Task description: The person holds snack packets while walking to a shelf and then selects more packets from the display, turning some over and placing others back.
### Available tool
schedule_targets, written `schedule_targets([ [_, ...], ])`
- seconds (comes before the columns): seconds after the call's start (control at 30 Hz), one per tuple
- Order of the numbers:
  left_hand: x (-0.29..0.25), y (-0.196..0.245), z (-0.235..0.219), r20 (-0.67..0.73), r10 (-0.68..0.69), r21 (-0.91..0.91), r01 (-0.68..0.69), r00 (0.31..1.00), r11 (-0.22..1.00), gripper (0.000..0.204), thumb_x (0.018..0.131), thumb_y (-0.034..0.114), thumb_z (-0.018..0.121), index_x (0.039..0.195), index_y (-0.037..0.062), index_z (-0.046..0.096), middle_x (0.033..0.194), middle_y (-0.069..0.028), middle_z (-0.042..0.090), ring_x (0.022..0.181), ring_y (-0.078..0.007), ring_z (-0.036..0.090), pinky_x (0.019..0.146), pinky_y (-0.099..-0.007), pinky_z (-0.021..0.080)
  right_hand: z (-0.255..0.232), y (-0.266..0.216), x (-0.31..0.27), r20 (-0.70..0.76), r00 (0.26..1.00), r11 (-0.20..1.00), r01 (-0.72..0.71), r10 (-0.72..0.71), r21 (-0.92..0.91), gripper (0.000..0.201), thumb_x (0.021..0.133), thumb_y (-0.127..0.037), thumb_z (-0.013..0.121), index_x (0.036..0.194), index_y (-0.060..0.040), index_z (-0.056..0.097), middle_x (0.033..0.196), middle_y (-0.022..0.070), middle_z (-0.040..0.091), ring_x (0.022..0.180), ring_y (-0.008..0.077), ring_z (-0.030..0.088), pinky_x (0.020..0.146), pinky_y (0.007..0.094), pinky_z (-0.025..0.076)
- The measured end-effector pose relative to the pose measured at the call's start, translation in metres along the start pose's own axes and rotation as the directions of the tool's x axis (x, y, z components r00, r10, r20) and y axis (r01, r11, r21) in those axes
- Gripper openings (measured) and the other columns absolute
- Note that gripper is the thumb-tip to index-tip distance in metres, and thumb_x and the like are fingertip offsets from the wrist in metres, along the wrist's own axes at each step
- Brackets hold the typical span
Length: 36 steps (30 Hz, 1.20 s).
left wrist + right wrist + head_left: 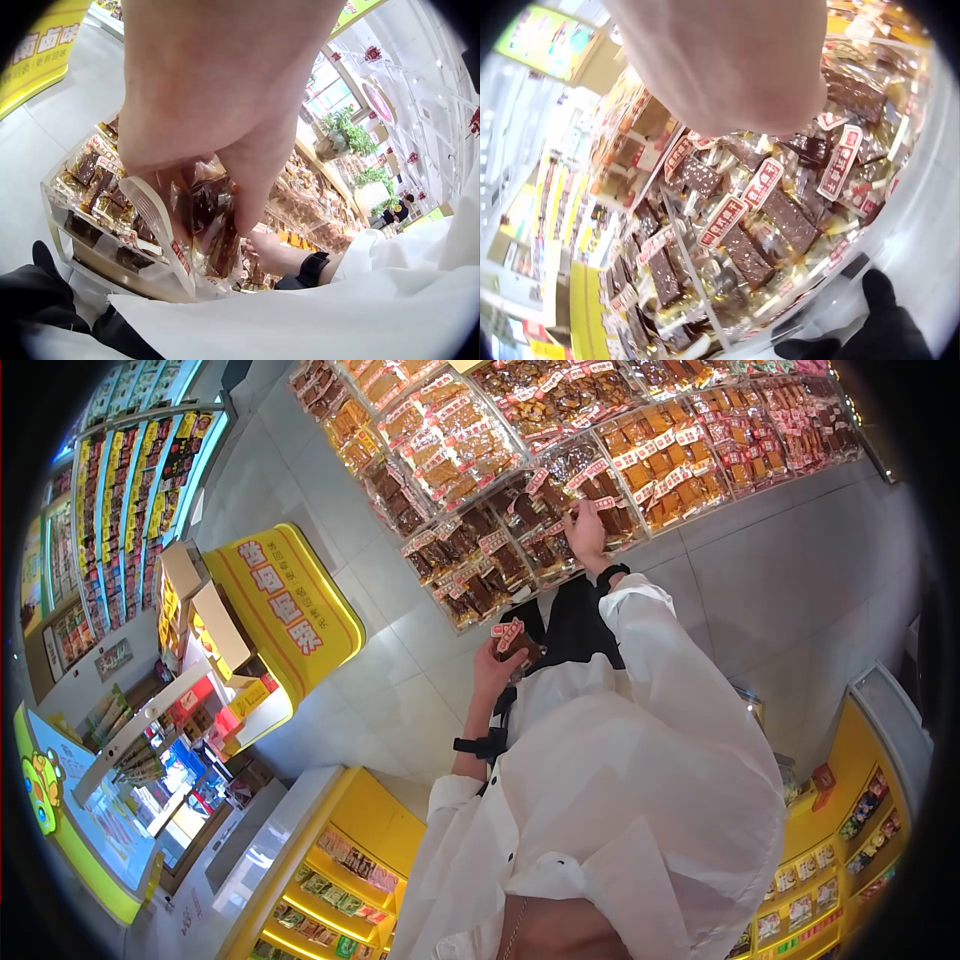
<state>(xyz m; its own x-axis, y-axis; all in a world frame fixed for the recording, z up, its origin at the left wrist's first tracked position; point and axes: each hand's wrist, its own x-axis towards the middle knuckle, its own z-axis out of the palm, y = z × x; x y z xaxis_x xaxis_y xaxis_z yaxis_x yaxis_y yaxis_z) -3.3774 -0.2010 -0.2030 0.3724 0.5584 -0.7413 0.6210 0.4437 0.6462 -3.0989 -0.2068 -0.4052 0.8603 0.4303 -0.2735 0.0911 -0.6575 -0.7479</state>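
My left hand [488,672] grips a few brown snack packets in clear wrap [524,648], with red-and-white labels sticking up, close in front of my body. In the left wrist view the dark, glossy packets [208,206] show between the thumb and fingers. Farther forward, my right hand [587,538] reaches down into a clear bin of brown snack packets [537,510]. Seen from the right wrist, the hand [735,67] covers its own fingertips, so I cannot tell whether they pinch a packet. Sesame-dotted brown packets [787,217] with red-and-white labels lie just below it.
More bins of packets [665,465] extend to the far right. A clear divider [697,277] separates neighbouring compartments. On the left stands a yellow sign counter [285,595] bearing cardboard boxes [220,625]. Yellow shelves [340,860] flank me behind, and grey tiled floor [390,700] lies between.
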Motion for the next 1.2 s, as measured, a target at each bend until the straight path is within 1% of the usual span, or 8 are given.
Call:
schedule_targets([
  [0.07,0.0,-0.005,0.0,0.012,0.006,-0.023,-0.006,1.0,1.0,0.04,0.08,0.011,0.076,0.113,-0.0029,0.06,0.101,-0.0086,0.069,0.086,-0.0125,0.065,0.078,-0.0274,0.051,-0.009,-0.015,0.0,0.069,0.928,0.915,0.374,-0.367,-0.15,0.031,0.082,-0.013,0.067,0.109,-0.0065,0.054,0.109,0.0145,0.054,0.099,0.0351,0.058,0.083,0.045,0.048],
  [0.1,-0.001,-0.006,0.001,0.019,-0.018,0.012,0.018,1.0,1.0,0.04,0.08,0.012,0.076,0.114,-0.0024,0.06,0.1,-0.0086,0.069,0.086,-0.0126,0.065,0.078,-0.0275,0.051,-0.005,-0.017,0.004,0.146,0.919,0.912,0.386,-0.366,-0.141,0.036,0.083,-0.013,0.067,0.113,-0.0037,0.051,0.117,0.0166,0.048,0.105,0.036,0.054,0.088,0.0448,0.046],
  [0.37,-0.003,-0.01,0.002,0.019,0.002,0.075,-0.003,1.0,0.997,0.042,0.079,0.013,0.076,0.116,0.0012,0.06,0.1,-0.0077,0.07,0.087,-0.0141,0.066,0.08,-0.029,0.051,0.012,-0.028,0.029,0.232,0.928,0.876,0.356,-0.29,-0.326,0.037,0.08,-0.015,0.07,0.106,-0.0018,0.047,0.103,0.0189,0.054,0.095,0.039,0.058,0.077,0.0476,0.05],
  [0.5,-0.005,-0.007,-0.003,0.007,0.0,0.088,0.0,1.0,0.996,0.042,0.079,0.013,0.076,0.117,0.001,0.06,0.103,-0.0079,0.07,0.09,-0.0139,0.066,0.081,-0.0289,0.051,0.0,-0.031,0.029,0.318,0.937,0.931,0.236,-0.142,-0.278,0.042,0.079,-0.023,0.07,0.107,-0.0019,0.047,0.107,0.0207,0.053,0.095,0.0392,0.061,0.077,0.0475,0.053],
  [0.63,-0.007,-0.008,-0.004,-0.017,0.015,-0.022,-0.016,1.0,1.0,0.042,0.079,0.012,0.076,0.117,0.0003,0.061,0.103,-0.0082,0.07,0.09,-0.0138,0.066,0.082,-0.0287,0.051,-0.022,-0.012,0.009,0.325,0.927,0.948,0.257,-0.187,-0.189,0.045,0.081,-0.025,0.069,0.112,-0.0027,0.046,0.109,0.0189,0.051,0.095,0.0389,0.061,0.076,0.0487,0.052],
  [0.83,-0.002,-0.019,-0.004,-0.027,0.027,0.005,-0.027,0.999,1.0,0.04,0.078,0.013,0.077,0.113,-0.0002,0.062,0.1,-0.0087,0.07,0.088,-0.0142,0.067,0.081,-0.0293,0.052,-0.051,0.018,-0.027,0.28,0.948,0.903,0.248,-0.152,-0.351,0.046,0.082,-0.023,0.068,0.115,-0.0023,0.043,0.11,0.0187,0.05,0.095,0.0397,0.061,0.076,0.0497,0.052],
  [0.93,-0.003,-0.021,-0.004,-0.028,0.006,0.073,-0.004,1.0,0.997,0.04,0.078,0.014,0.078,0.112,-0.0004,0.062,0.099,-0.0093,0.07,0.087,-0.0141,0.067,0.079,-0.0294,0.052,-0.05,0.022,-0.025,0.313,0.948,0.911,0.175,-0.054,-0.374,0.046,0.082,-0.024,0.069,0.117,-0.0038,0.045,0.113,0.0182,0.052,0.098,0.0399,0.061,0.078,0.0507,0.051],
  [1.2,-0.005,-0.026,-0.003,-0.013,0.025,0.037,-0.024,1.0,0.999,0.041,0.078,0.013,0.077,0.113,-0.0012,0.061,0.099,-0.009,0.07,0.088,-0.0139,0.066,0.08,-0.0292,0.052,-0.025,0.028,-0.03,0.338,0.941,0.895,0.168,-0.021,-0.413,0.053,0.08,-0.019,0.071,0.12,-0.003,0.04,0.115,0.0195,0.05,0.103,0.0405,0.059,0.081,0.0495,0.052],
])
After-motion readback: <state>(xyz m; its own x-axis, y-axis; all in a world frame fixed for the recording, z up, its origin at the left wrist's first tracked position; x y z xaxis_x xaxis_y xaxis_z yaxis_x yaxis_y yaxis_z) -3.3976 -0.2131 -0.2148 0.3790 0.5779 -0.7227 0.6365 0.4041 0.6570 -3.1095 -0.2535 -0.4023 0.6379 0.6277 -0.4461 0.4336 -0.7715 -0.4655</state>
